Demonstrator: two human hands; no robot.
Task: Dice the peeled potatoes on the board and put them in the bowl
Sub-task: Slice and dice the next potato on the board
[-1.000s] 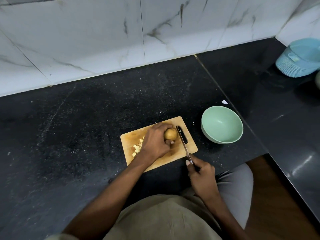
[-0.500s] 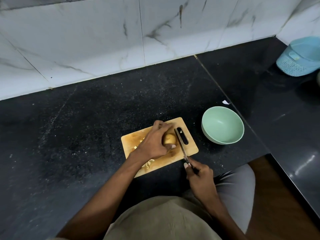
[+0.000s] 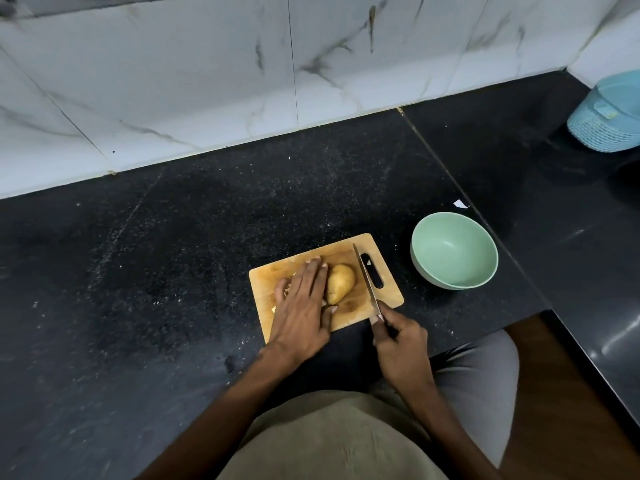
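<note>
1 potato (image 3: pixel 340 283) lies just beside left hand (image 3: pixel 304 299).

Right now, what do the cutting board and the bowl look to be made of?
Cutting board: probably wood or bamboo, tan with visible grain, matte and knife-worn. Bowl: pale green, smooth with a soft sheen and thick rim; likely plastic or melamine, though glazed ceramic is possible.

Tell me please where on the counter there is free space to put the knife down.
Bare counter lies left of the cutting board, up to the wall tiles, and also between board and bowl. The board itself is crowded: the left hand, the potato, diced pieces under the hand, and the knife in the right hand.
</note>
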